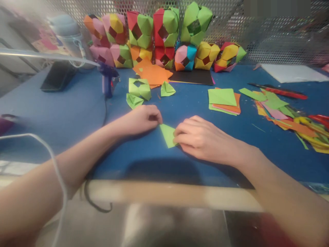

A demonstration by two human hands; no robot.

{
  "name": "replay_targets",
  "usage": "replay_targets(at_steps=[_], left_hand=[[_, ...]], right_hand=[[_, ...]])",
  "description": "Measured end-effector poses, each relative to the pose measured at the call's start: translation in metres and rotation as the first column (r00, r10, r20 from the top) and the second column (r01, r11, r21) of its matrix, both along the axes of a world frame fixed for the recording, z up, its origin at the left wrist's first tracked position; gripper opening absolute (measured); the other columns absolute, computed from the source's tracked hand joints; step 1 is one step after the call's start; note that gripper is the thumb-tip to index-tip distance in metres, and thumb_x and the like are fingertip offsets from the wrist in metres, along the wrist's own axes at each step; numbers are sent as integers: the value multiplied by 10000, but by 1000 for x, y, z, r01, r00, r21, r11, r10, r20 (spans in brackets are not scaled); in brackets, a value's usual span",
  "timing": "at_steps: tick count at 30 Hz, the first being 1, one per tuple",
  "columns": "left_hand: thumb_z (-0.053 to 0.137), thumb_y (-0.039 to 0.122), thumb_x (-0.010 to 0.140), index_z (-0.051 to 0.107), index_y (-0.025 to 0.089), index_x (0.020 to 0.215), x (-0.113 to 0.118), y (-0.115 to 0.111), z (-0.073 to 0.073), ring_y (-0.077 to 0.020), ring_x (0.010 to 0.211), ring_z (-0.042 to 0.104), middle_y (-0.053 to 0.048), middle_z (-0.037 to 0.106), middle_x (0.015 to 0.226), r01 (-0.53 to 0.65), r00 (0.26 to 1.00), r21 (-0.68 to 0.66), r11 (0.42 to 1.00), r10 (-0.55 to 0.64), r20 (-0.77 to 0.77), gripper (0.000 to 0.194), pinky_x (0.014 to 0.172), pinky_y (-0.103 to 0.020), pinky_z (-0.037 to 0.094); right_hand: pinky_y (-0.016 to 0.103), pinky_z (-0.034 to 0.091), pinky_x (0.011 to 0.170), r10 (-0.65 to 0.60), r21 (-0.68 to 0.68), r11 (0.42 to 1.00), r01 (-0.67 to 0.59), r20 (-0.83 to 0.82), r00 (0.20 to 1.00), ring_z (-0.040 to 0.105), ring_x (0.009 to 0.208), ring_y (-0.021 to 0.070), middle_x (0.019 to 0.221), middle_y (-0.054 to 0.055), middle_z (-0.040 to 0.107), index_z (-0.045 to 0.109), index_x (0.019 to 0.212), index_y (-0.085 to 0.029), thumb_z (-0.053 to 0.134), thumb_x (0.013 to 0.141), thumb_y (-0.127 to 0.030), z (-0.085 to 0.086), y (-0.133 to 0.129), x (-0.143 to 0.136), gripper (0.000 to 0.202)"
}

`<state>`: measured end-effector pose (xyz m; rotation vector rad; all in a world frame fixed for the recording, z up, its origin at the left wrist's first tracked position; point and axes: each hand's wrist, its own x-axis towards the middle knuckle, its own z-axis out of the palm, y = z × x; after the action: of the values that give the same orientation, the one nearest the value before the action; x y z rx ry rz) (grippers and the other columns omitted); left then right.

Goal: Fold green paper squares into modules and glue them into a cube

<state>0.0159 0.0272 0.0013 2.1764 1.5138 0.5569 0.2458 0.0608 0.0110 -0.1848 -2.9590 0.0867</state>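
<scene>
A folded piece of light green paper (167, 136) lies on the blue tabletop between my hands. My left hand (147, 118) has its fingers curled, and their tips pinch or press the paper's upper left corner. On the other side, my right hand (196, 135) has its fingers closed together over the paper's right edge and hides that part. Just beyond my left hand sit two small folded green paper pieces (168, 89) and a joined green paper ring (140, 88).
Colourful paper modules (140, 31) stand stacked along the mesh back panel. A glue gun (106, 79), orange sheets (151, 72), square papers (223, 97), a cutter (285, 92) and paper scraps (290, 116) lie around. A white cable (48, 151) crosses my left forearm.
</scene>
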Motion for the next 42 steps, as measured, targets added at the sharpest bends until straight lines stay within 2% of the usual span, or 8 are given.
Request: replay_targets(at_steps=[10, 16, 20, 26, 28, 33, 38, 42], left_hand=[[491, 141, 737, 646, 166, 771, 1, -1, 0, -126, 772, 566, -10, 627, 813, -8, 1000, 3, 1000, 8, 1, 161, 736, -246, 442], [491, 239, 799, 628, 146, 757, 17, -6, 2, -136, 711, 543, -32, 608, 785, -132, 991, 35, 991, 133, -27, 171, 704, -269, 434], [487, 174, 783, 632, 142, 774, 19, -6, -2, -138, 702, 535, -36, 601, 788, -166, 982, 65, 984, 171, -77, 149, 708, -273, 435], [484, 141, 746, 635, 136, 780, 16, -4, -4, -129, 672, 529, -23, 605, 754, -226, 973, 27, 974, 227, -45, 155, 710, -269, 441], [481, 150, 744, 634, 136, 780, 17, -4, -3, -127, 656, 523, -21, 601, 740, -235, 971, 29, 972, 236, -43, 158, 696, -269, 442], [497, 177, 743, 622, 149, 759, 16, -4, -3, -123, 643, 516, -15, 595, 721, -233, 972, 40, 972, 234, -34, 129, 662, -259, 438], [505, 182, 748, 620, 155, 757, 12, -3, -7, -131, 663, 529, -24, 611, 748, -213, 976, 52, 976, 216, -42, 119, 651, -258, 441], [494, 150, 760, 632, 153, 808, 15, -6, -9, -145, 729, 555, -41, 625, 808, -201, 976, 140, 969, 210, -49, 146, 709, -280, 470]], right_hand=[[322, 325, 742, -16, -62, 998, 18, 28, 999, 543, 811, 172, 848, 67, 651, 665, 783, -167, 440, 891, -139, 4, -2, 1, 251], [326, 342, 751, -40, -134, 990, 40, 3, 999, 548, 793, 168, 832, 54, 650, 677, 792, -190, 455, 868, -136, 3, -3, 2, 241], [325, 361, 763, -75, -196, 978, 76, 16, 997, 561, 806, 167, 846, 44, 660, 682, 805, -200, 465, 859, -133, 4, -2, 4, 234], [330, 390, 795, -160, -182, 971, 156, -8, 987, 563, 906, 188, 1140, 71, 640, 618, 1106, -193, 451, 842, -115, -3, -3, -6, 323], [329, 392, 758, -197, -156, 968, 198, 20, 980, 555, 878, 195, 1087, 82, 658, 594, 1152, -191, 435, 835, -95, -3, -3, -11, 367], [302, 369, 683, -247, -130, 956, 263, 124, 961, 533, 685, 162, 720, 21, 667, 690, 944, -233, 437, 783, -50, 7, 0, 2, 352], [294, 389, 603, -331, -203, 917, 343, 94, 939, 548, 581, 158, 608, -17, 665, 724, 770, -276, 481, 762, -126, 19, 5, 37, 286], [279, 387, 545, -446, -217, 857, 467, 143, 884, 590, 591, 160, 614, -15, 679, 704, 677, -246, 464, 749, -108, 27, 8, 39, 286]])
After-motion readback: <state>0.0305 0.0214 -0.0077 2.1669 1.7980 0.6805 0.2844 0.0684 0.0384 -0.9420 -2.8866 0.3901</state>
